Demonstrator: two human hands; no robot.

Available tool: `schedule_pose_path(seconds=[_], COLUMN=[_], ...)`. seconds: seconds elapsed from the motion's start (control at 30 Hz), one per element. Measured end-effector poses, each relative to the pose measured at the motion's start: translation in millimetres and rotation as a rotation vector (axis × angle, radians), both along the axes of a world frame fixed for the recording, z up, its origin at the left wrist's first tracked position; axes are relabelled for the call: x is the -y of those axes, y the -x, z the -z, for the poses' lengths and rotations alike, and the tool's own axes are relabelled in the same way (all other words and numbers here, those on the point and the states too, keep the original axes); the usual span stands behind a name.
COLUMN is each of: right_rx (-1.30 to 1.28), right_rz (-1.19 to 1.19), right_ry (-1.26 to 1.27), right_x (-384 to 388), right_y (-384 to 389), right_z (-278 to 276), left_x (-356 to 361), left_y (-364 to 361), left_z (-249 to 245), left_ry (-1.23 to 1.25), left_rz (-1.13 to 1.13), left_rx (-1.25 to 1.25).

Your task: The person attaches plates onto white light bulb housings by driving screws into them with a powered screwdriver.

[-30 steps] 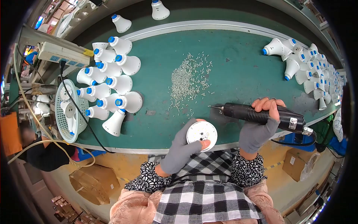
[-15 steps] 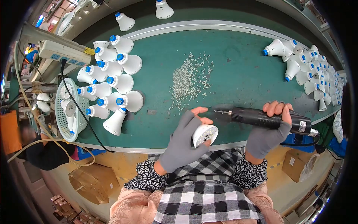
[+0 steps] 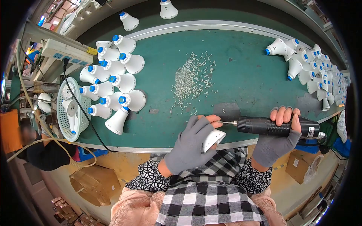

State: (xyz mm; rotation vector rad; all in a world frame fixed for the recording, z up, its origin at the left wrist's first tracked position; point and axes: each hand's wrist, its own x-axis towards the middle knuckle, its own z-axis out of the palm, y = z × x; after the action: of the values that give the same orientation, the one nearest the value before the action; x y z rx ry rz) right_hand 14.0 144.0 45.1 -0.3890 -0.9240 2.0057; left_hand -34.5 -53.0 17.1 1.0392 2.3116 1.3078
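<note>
My left hand (image 3: 190, 145), in a grey fingerless glove, is closed around a white lamp housing (image 3: 212, 139), its rim tilted and its lower part hidden in the palm. The thumb and index fingertips of that hand meet the bit of a black electric screwdriver (image 3: 258, 126); whether a screw sits between them I cannot make out. My right hand (image 3: 275, 141), gloved alike, grips the screwdriver's body, which lies level and points left. Beyond my left hand, a heap of small silvery screws (image 3: 186, 81) is spread on the green tabletop (image 3: 162, 128).
White lamp housings with blue caps (image 3: 124, 83) stand in a group at left; many more (image 3: 316, 71) crowd the right end. A pale green basket (image 3: 62, 124) holds lamp parts, beside a power strip (image 3: 66, 52) and its black cable. Two housings (image 3: 129, 22) sit on the back ledge.
The lamp housing has turned in my left hand, so its LED-dotted face no longer shows. The screwdriver has shifted slightly right and toward me, and its bit now meets my left fingertips.
</note>
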Motion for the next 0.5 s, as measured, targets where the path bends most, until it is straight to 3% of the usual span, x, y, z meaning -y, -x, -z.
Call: schedule_pose_path(seconds=[0.5], right_rx=[-0.033], right_rz=[-0.029], right_ry=[-0.015], right_x=[-0.1], right_y=[-2.3], right_z=[0.0], left_x=[0.9], left_y=[0.0], left_z=[1.0], left_ry=[-0.002], left_rz=[0.028], left_rx=[-0.005])
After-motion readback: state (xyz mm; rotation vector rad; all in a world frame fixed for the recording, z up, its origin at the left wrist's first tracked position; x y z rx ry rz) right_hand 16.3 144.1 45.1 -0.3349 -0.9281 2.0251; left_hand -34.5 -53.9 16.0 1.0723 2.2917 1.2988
